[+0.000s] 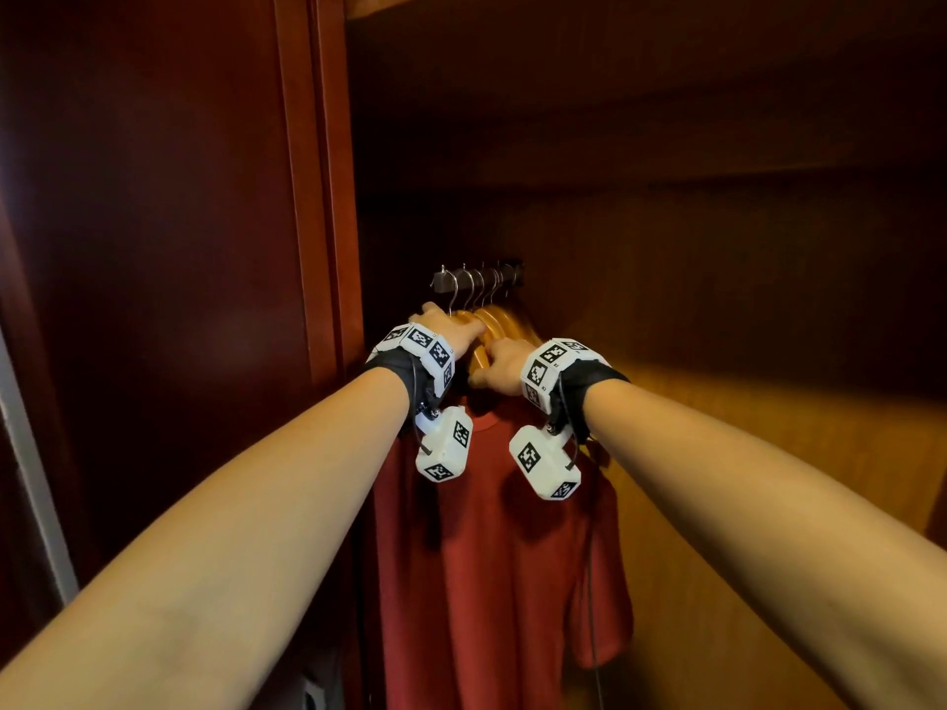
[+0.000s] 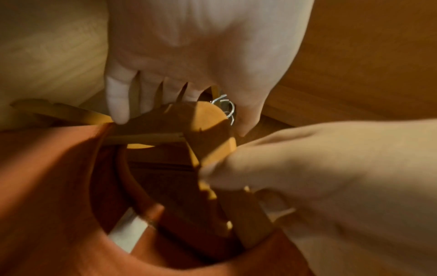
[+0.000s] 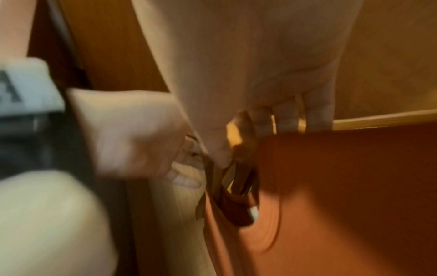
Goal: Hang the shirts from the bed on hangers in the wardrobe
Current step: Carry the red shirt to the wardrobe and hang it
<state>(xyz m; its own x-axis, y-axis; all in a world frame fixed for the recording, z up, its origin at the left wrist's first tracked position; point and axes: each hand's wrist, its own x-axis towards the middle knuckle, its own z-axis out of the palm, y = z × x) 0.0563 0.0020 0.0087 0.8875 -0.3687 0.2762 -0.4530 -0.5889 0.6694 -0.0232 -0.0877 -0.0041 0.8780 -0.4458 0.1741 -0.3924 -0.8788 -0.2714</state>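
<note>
Red shirt (image 1: 492, 545) hangs below both hands, already on a wooden hanger, collar just under the wrists, hem out of frame at the bottom. It sits at the near end of a short rail (image 1: 476, 278) inside the wardrobe (image 1: 717, 248).

Wooden hangers (image 1: 487, 320), several, bunched tight on that rail, metal hooks (image 1: 474, 289) crowded together above the knuckles. Bare ones lie just beyond the fingertips, behind the shirt's hanger.

Left hand (image 1: 448, 327): on top of the bunch by the hooks, fingers (image 2: 118, 104) reaching down between the hanger shoulders, thumb on the other side by the hooks. Curled round the wood, as far as the wrist view shows. Probably steadying the stack so one hanger can be parted without dragging its neighbours.

Right hand (image 1: 499, 368): lower, just beside the left, fingers (image 3: 287, 119) hooked over a hanger arm, wood showing between them. Gripping it, not spread. Exactly which hanger cannot be told; views are blurred.

Judgement: one shirt done; hands are either settling its hanger or freeing an empty one for the next shirt. Hooks so close may snag each other on lifting.

Dark door panel (image 1: 153, 248) stands left of the left forearm.
</note>
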